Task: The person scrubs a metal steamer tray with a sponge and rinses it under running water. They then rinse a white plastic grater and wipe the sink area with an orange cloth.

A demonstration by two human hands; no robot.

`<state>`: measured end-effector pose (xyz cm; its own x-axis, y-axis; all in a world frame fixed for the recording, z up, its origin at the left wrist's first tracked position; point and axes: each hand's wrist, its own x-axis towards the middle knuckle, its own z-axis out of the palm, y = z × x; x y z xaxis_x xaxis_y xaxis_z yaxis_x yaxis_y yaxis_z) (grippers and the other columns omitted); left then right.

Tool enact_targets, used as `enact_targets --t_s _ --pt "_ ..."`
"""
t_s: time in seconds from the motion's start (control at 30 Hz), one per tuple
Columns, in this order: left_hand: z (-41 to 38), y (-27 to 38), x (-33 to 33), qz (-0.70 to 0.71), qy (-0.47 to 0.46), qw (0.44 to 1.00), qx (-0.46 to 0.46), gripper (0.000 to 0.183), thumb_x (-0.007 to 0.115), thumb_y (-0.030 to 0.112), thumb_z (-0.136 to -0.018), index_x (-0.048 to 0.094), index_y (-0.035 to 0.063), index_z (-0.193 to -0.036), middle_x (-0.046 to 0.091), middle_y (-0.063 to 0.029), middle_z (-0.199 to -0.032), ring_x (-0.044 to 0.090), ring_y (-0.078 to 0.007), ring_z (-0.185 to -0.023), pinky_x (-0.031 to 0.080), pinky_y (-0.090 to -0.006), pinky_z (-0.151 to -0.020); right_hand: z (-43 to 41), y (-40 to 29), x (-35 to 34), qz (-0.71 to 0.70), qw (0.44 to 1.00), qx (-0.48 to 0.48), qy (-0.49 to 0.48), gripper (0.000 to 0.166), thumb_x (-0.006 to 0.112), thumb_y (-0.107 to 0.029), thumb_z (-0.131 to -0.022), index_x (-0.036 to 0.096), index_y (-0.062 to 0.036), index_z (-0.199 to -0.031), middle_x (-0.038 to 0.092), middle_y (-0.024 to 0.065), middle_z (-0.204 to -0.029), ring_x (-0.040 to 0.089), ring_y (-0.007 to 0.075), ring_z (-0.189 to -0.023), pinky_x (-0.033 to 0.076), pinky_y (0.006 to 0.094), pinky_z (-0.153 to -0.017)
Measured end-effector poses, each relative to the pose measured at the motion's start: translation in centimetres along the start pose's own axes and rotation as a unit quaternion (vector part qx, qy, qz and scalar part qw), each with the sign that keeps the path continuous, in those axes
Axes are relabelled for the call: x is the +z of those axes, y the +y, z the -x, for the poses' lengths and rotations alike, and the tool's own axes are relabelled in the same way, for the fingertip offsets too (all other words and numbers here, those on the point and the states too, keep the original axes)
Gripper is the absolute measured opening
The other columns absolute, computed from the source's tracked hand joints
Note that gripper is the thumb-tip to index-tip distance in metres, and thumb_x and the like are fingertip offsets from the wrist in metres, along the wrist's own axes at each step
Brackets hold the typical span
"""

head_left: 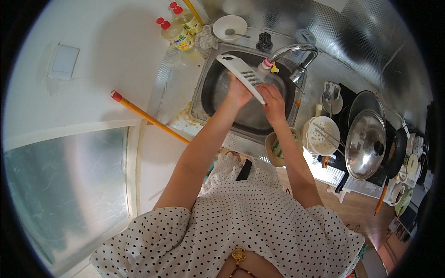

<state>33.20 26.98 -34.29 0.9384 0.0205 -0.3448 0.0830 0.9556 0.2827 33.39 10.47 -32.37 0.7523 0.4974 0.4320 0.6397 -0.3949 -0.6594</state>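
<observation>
A white plastic hand grater (pixel 240 73) with rows of metal teeth is tilted above the stainless steel sink (pixel 197 112). My left hand (pixel 239 91) supports its underside near the middle. At the lower end, my right hand (pixel 272 100) lies with its fingers against the toothed face and edge. The curved chrome faucet (pixel 291 47) reaches over the basin, its pale nozzle (pixel 264 67) close to the grater's teeth. Part of the grater's lower end is hidden by my right fingers.
Two dish soap bottles (pixel 176 37), a crumpled cloth (pixel 206 37), a white bowl (pixel 222 23) and a dark scrubber (pixel 264 42) stand behind the sink. A beige container (pixel 274 153) sits by my right forearm. Right are a colander (pixel 325 133) and a lidded pan (pixel 365 147). An orange pole (pixel 149 117) leans left.
</observation>
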Motion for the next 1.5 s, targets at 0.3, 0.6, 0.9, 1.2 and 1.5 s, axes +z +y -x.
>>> enact_targets --t_s 0.3,0.6,0.9,1.2,1.5 --pt "-1.4 1.3 -0.6 -0.112 0.014 0.993 -0.022 0.058 0.044 0.051 -0.094 0.045 0.0047 -0.130 0.057 -0.0145 -0.123 0.056 -0.0317 -0.111 0.044 -0.0474 -0.097 1.4 2.3 -0.2 -0.304 0.936 0.179 0.001 0.055 0.068 -0.006 -0.079 0.051 -0.0137 -0.131 0.033 0.0121 -0.140 0.038 0.0277 -0.130 0.032 0.0410 -0.107" --pt "-1.9 -1.7 -1.5 -0.249 0.150 0.956 0.046 0.042 0.068 0.033 -0.087 0.057 0.0015 -0.112 0.066 -0.0119 -0.100 0.067 -0.0234 -0.087 0.057 -0.0387 -0.074 0.8 3.3 1.8 -0.532 0.741 0.405 0.058 0.022 0.057 -0.023 -0.095 0.063 -0.0012 -0.097 0.061 -0.0006 -0.077 0.056 0.0060 -0.071 0.044 0.0212 -0.065" --pt "-4.2 -2.8 -2.5 -0.597 0.282 0.749 0.063 0.054 0.052 0.048 -0.093 0.064 -0.0045 -0.093 0.066 -0.0139 -0.080 0.066 -0.0229 -0.077 0.050 -0.0381 -0.068 2.1 0.0 0.6 -0.443 0.787 0.420 0.087 0.024 0.060 -0.023 -0.093 0.059 0.0003 -0.098 0.064 0.0068 -0.082 0.058 0.0101 -0.072 0.045 0.0244 -0.064" --pt "-5.1 -0.6 -2.2 -0.662 0.189 0.653 0.314 0.051 0.038 0.042 -0.099 0.059 -0.0044 -0.101 0.063 -0.0253 -0.094 0.062 -0.0410 -0.084 0.046 -0.0469 -0.078 2.2 1.9 2.4 -0.585 0.701 0.400 0.076 0.018 0.058 -0.022 -0.094 0.059 -0.0053 -0.101 0.064 0.0012 -0.092 0.060 0.0093 -0.082 0.048 0.0243 -0.071" --pt "-1.0 3.4 2.1 -0.388 0.038 0.907 0.159 0.022 0.061 0.017 -0.092 0.055 0.0030 -0.107 0.064 -0.0053 -0.093 0.062 -0.0121 -0.087 0.050 -0.0280 -0.074 -3.0 5.0 7.0 -0.554 0.728 0.403 0.007 0.032 0.059 -0.034 -0.093 0.066 -0.0029 -0.097 0.065 0.0007 -0.087 0.058 0.0067 -0.077 0.045 0.0223 -0.067"
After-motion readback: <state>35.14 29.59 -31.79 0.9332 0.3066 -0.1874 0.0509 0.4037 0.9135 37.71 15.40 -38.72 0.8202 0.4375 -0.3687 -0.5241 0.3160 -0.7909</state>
